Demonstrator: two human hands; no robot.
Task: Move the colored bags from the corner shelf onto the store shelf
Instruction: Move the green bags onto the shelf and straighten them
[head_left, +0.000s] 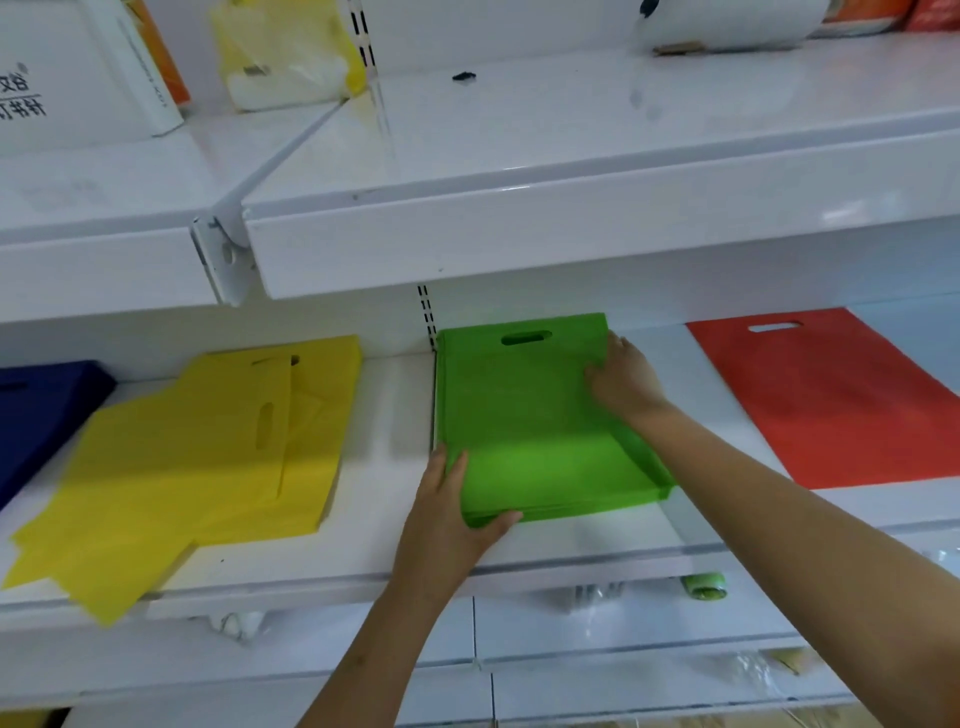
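Green bag stack (535, 415) flat on store shelf (597, 540), left hand (457, 514) fingers clamped on its near-left corner, right hand (623, 376) fingers seemingly pinching far-right edge: square it evenly, handle slot rearward.

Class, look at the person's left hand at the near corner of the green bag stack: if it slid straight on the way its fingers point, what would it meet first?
The left hand points toward the shelf's back along the left edge of the green bag stack, which it already touches. Beyond that, the slotted upright at the back looks first, though depth is unclear.
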